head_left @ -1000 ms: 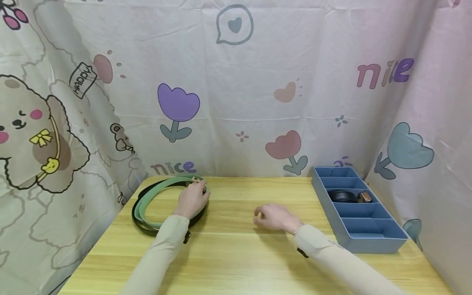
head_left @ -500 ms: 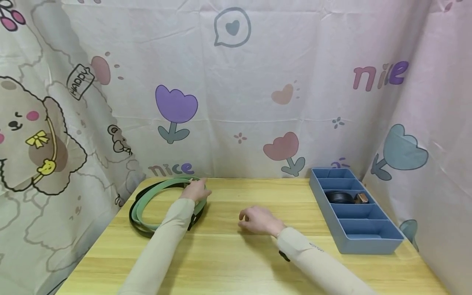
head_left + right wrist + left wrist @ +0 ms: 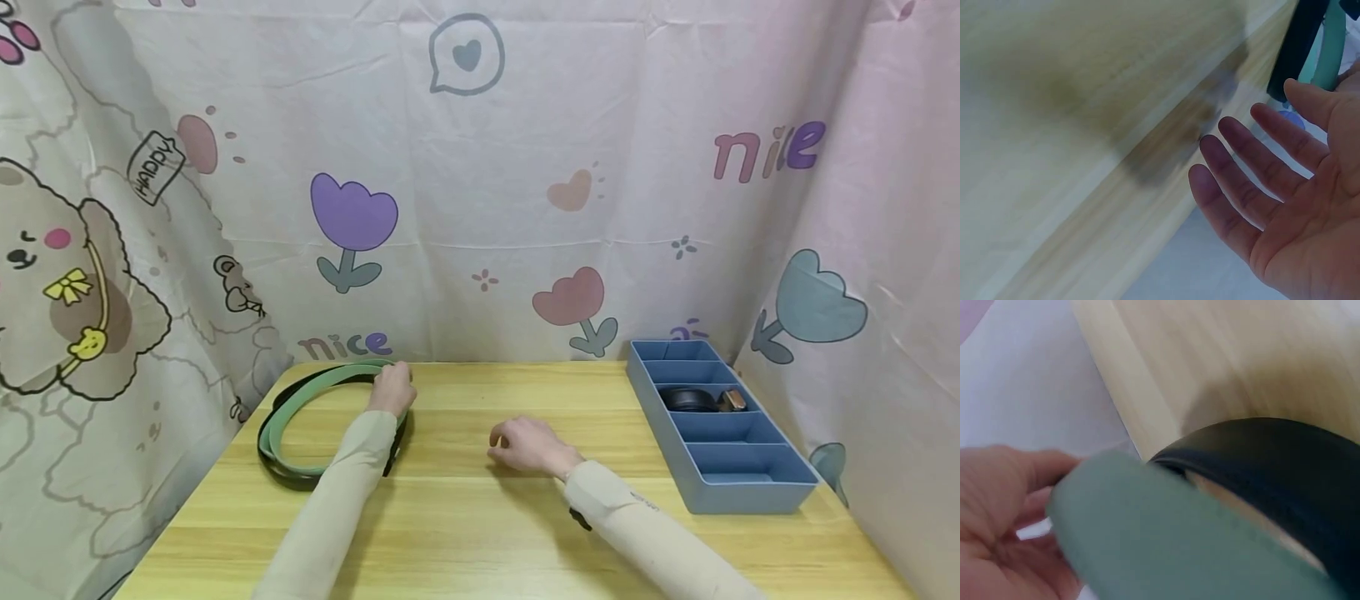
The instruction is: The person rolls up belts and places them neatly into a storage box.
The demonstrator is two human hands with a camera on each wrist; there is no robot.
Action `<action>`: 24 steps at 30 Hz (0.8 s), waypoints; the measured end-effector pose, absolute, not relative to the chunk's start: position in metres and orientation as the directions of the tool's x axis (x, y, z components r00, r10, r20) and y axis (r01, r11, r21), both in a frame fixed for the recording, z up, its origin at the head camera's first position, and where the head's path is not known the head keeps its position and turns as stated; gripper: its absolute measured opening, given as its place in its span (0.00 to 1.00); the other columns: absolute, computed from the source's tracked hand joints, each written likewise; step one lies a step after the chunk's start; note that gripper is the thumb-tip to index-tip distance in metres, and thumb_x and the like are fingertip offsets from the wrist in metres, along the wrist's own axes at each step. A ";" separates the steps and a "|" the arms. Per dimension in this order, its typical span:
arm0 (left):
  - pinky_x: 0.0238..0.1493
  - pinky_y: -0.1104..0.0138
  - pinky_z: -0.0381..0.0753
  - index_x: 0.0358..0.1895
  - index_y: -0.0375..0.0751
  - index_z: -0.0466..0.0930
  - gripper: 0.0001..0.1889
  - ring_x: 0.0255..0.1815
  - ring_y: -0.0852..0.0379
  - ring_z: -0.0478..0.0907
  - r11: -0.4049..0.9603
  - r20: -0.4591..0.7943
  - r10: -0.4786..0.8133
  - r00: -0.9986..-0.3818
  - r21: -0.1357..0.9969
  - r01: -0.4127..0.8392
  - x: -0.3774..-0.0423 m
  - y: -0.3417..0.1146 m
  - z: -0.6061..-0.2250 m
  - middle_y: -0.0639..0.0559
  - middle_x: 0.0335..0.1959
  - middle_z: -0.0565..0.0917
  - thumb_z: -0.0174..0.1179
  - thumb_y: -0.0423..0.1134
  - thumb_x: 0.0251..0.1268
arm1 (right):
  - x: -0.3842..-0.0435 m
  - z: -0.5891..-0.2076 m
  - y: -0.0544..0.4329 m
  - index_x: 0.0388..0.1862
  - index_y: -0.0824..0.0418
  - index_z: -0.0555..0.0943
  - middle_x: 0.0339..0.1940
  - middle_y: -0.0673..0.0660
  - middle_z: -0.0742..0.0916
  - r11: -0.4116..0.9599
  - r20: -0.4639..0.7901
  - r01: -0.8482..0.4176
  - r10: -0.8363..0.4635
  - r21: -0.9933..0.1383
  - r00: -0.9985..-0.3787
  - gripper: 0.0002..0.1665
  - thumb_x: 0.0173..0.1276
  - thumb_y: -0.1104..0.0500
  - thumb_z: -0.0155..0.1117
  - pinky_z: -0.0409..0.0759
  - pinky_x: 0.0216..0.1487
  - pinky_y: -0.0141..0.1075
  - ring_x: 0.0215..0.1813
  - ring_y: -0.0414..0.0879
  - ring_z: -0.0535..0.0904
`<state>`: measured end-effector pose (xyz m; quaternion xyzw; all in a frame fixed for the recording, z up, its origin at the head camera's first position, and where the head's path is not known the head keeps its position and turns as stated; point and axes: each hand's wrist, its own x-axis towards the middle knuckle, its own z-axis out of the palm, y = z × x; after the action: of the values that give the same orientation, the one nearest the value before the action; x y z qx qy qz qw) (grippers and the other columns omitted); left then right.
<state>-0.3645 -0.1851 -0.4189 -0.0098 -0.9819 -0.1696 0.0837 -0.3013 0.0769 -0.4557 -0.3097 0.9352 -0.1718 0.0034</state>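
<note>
On the table's left side lie a green belt (image 3: pixel 291 407) and a black belt (image 3: pixel 288 480), both in wide loops, the green one mostly inside the black. My left hand (image 3: pixel 392 390) grips the green belt at the loop's far right. Seen from the left wrist, fingers and thumb (image 3: pixel 997 512) curl at the end of the green strap (image 3: pixel 1166 531), with the black strap (image 3: pixel 1272 450) beside it. The buckle end is hidden by the hand. My right hand (image 3: pixel 531 446) hovers over the table's middle, fingers loosely bent and holding nothing.
A blue-grey divided box (image 3: pixel 678 458) stands on the right of the table. One of its compartments holds a coiled black belt (image 3: pixel 688 400) with a metal buckle (image 3: pixel 732 401). A printed curtain (image 3: pixel 465 208) hangs behind the wooden table (image 3: pixel 465 533).
The right hand has moved left toward the table's middle, then stayed about there. The left hand has shifted slightly and now covers the green belt's buckle end. The camera view has drifted a little.
</note>
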 end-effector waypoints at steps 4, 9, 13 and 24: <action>0.29 0.53 0.79 0.24 0.34 0.72 0.08 0.28 0.42 0.78 0.947 0.264 -0.076 -0.961 0.321 0.013 -0.363 -0.183 -0.422 0.41 0.23 0.75 0.51 0.22 0.57 | -0.300 -0.456 0.079 0.41 0.54 0.86 0.32 0.47 0.87 0.736 0.107 -0.590 -0.592 -0.333 -0.799 0.10 0.67 0.51 0.64 0.76 0.37 0.36 0.34 0.38 0.79; 0.29 0.51 0.81 0.28 0.32 0.76 0.07 0.31 0.36 0.82 0.964 0.332 -0.091 -0.939 0.267 0.000 -0.360 -0.177 -0.422 0.35 0.28 0.81 0.52 0.23 0.62 | -0.300 -0.459 0.082 0.41 0.53 0.85 0.33 0.47 0.87 0.739 0.104 -0.582 -0.585 -0.339 -0.804 0.10 0.68 0.51 0.64 0.77 0.38 0.36 0.35 0.39 0.79; 0.28 0.53 0.82 0.36 0.32 0.82 0.07 0.32 0.39 0.82 0.985 0.332 -0.028 -0.943 0.172 0.031 -0.355 -0.167 -0.413 0.36 0.33 0.82 0.53 0.24 0.67 | -0.301 -0.458 0.085 0.42 0.53 0.85 0.35 0.48 0.87 0.747 0.097 -0.565 -0.571 -0.351 -0.815 0.11 0.68 0.50 0.63 0.78 0.40 0.38 0.37 0.40 0.80; 0.25 0.64 0.81 0.31 0.36 0.84 0.07 0.27 0.49 0.80 0.954 0.437 0.298 -0.849 -0.102 0.283 -0.332 -0.116 -0.411 0.42 0.35 0.82 0.61 0.21 0.58 | -0.309 -0.448 0.097 0.45 0.56 0.85 0.36 0.50 0.88 0.743 0.108 -0.479 -0.490 -0.468 -0.865 0.12 0.71 0.52 0.60 0.80 0.43 0.41 0.38 0.42 0.82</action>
<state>-0.3317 -0.1159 -0.4114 -0.1511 -0.9613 0.0167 0.2299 -0.3089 0.0973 -0.4480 -0.2594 0.9335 -0.2474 0.0110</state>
